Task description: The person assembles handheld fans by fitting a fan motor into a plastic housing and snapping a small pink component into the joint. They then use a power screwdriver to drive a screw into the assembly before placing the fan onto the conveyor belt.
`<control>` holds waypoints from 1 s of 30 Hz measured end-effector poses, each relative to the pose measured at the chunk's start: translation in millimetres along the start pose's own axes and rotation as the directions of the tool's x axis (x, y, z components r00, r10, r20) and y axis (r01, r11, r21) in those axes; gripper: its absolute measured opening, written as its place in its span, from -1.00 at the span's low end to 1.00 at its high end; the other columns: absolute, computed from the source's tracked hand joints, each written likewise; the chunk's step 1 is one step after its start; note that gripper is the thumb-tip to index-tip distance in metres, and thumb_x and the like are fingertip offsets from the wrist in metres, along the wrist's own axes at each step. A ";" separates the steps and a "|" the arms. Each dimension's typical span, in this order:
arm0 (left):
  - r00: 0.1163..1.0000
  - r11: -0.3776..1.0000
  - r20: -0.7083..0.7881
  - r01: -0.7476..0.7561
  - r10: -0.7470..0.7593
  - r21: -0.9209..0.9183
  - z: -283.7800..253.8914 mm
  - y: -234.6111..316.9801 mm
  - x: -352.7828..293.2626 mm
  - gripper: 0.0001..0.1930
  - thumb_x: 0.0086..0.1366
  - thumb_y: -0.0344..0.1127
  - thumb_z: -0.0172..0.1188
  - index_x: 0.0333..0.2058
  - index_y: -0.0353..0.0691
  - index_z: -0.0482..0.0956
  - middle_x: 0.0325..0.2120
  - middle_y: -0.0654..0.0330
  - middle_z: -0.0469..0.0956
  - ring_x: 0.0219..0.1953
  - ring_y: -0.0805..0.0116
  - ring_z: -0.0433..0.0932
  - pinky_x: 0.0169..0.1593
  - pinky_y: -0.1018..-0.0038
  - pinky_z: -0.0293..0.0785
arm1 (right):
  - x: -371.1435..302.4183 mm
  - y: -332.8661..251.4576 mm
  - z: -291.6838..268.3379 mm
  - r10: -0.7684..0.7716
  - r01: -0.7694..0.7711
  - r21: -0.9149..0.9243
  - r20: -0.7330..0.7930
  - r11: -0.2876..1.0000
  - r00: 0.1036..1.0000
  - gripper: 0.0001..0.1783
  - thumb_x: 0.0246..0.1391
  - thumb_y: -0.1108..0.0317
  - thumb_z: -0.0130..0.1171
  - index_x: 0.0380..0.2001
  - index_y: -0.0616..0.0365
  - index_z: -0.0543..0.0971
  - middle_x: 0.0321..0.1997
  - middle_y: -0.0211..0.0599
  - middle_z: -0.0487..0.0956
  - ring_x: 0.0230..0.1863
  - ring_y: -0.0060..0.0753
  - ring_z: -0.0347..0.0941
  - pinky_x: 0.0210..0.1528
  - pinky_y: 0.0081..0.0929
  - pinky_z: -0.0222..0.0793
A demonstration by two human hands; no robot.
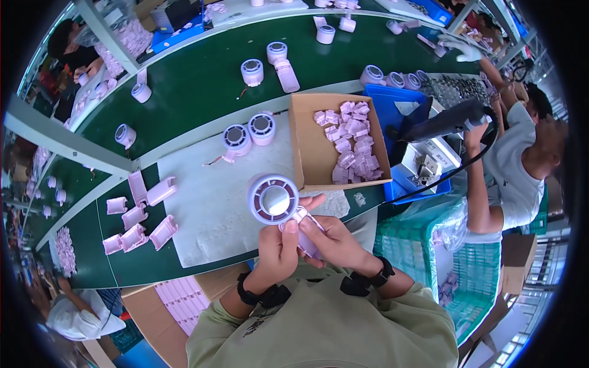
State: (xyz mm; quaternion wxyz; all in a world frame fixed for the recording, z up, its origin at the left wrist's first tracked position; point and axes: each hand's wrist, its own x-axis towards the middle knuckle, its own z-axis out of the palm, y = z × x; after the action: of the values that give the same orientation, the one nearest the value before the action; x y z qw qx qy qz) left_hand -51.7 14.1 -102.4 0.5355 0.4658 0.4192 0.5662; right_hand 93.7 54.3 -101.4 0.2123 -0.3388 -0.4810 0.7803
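In front of my chest, both hands hold a pink handheld fan [273, 199] with a round, lilac-rimmed head and a pale disc at its centre. My left hand [277, 253] grips it just below the head, thumb up along the neck. Around the handle, my right hand [341, 246] is closed with its thumb pressed on the upper part. The fingers hide most of the handle. Beyond them, two fan heads [237, 138] stand side by side on a white mat [202, 196]. One has a short wire trailing from it.
Pink handle shells [134, 216] lie to the left. A cardboard box [299, 147] of small pink parts stands ahead right, beside a blue bin [383, 101]. More fan heads sit on the green belt [202, 73]. At right, a co-worker [509, 165] is near a dark corded tool [445, 119] and green basket [405, 239].
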 end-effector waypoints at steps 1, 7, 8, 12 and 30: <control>0.999 0.999 -0.050 -0.019 0.018 -0.032 2.3 1.1 2.5 -0.59 0.50 -0.23 -0.27 0.09 -0.44 0.34 -0.02 -0.16 0.55 -0.45 0.53 0.56 -0.39 0.65 0.45 | 1.2 -1.3 -2.1 0.026 -0.026 0.008 0.017 1.000 1.000 -0.58 0.40 0.08 -0.18 -0.17 0.25 0.47 -0.45 -0.35 0.50 -0.68 -0.60 0.37 -0.66 -0.66 0.25; 0.972 0.971 -0.146 -0.155 0.183 0.185 -14.9 -15.8 6.1 -0.51 0.51 -0.11 -0.32 0.04 -0.47 0.34 -0.16 -0.09 0.60 -0.46 0.36 0.60 -0.40 0.50 0.52 | 0.1 -12.0 -13.5 -0.433 0.347 -0.380 -0.168 0.857 0.885 -0.63 0.23 0.21 0.16 -0.04 0.25 0.43 -0.07 -0.18 0.45 -0.20 -0.40 0.49 -0.23 -0.52 0.45; 0.952 0.971 -0.253 -0.121 0.173 0.207 -20.3 -15.8 4.1 -0.49 0.51 -0.07 -0.33 0.03 -0.47 0.35 -0.24 -0.05 0.62 -0.48 0.30 0.60 -0.41 0.45 0.53 | -2.9 -16.2 -26.7 -0.654 0.326 -0.669 -0.320 0.669 0.686 -0.49 0.11 0.22 0.28 0.04 0.25 0.38 0.06 -0.16 0.36 0.00 -0.33 0.38 -0.04 -0.43 0.35; 0.947 0.983 -0.321 -0.042 -0.017 -0.177 -23.2 -7.2 -3.0 -0.45 0.50 0.00 -0.32 -0.01 -0.46 0.36 -0.44 0.06 0.57 -0.54 0.25 0.59 -0.46 0.40 0.53 | 1.8 -53.9 -85.4 -0.936 -0.070 -0.941 -0.318 0.332 -0.152 -0.26 -0.01 0.22 0.40 0.14 0.28 0.28 0.23 -0.11 0.25 0.24 -0.22 0.18 0.22 -0.28 0.14; 0.886 0.860 0.007 0.452 -0.464 -0.237 -0.8 -15.2 4.7 -0.40 0.47 0.09 -0.30 0.04 -0.38 0.41 -0.54 0.15 0.51 -0.62 0.40 0.53 -0.54 0.52 0.46 | -49.0 -49.8 -165.2 -0.872 0.288 -0.903 -0.398 0.318 -0.286 -0.78 0.31 0.36 -0.07 -0.15 0.35 0.35 -0.65 -0.38 0.31 -0.69 -0.55 0.24 -0.62 -0.56 0.20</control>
State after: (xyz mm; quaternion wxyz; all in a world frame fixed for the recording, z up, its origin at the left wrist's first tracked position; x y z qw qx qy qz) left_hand -49.2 19.9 -117.1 0.6945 0.2726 0.4620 0.4795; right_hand 248.4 144.6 -91.8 0.7369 -0.4497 -0.5046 -0.0070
